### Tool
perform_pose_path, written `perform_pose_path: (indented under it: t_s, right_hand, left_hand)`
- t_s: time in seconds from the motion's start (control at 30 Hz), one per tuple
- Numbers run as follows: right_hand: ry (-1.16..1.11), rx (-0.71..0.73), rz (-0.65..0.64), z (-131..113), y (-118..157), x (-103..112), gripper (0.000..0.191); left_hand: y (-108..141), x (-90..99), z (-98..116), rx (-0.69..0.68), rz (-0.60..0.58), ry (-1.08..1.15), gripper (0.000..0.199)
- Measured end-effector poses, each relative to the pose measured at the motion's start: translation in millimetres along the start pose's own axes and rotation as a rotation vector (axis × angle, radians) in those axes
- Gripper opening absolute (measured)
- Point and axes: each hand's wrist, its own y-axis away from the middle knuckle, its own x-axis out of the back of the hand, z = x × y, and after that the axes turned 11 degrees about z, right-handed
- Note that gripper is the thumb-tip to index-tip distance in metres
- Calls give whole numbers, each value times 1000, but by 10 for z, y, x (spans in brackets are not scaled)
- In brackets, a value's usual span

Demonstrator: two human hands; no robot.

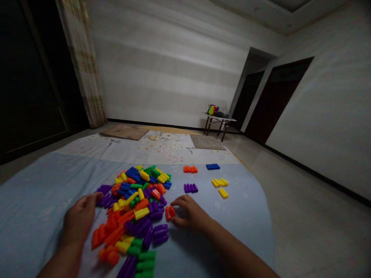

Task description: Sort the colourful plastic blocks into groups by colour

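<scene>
A loose heap of plastic building blocks (136,212) in orange, purple, yellow, green and blue lies on the cloth between my hands. At the heap's right edge, the thumb and forefinger of my right hand (189,214) pinch an orange block (170,213). My left hand (79,218) rests at the left side, fingers drawn together against some purple blocks (106,197); whether it grips one is hidden. Right of the heap lie an orange row (190,169), a blue row (213,166), a purple row (190,188), a yellow row (219,182) and a separate yellow block (223,193).
A pale blue cloth (240,224) covers the table, with a flowered white cloth (171,148) beyond. Two flat mats, one brown (124,132) and one greyish (208,142), lie at the far end. Against the wall stands a small table (220,117) with a colourful bag (213,109).
</scene>
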Motion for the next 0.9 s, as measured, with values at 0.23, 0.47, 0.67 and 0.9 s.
perform_pose_path:
  t_s: [0.23,0.47,0.67,0.9]
  right_hand:
    - [43,-17,14,63,38,-191,30]
    - [-12,-70,69,97,78,-107,28]
    - [6,-79,79,160,115,-44,32]
    - [-57,-179,58,57,117,23,31]
  left_hand:
    - [-20,-1,-14,36,-9,24,40]
    - [3,19,43,24,-13,27,41]
    - [-28,-10,-17,36,-12,41,39]
    - [-5,19,28,68,-27,-5,43]
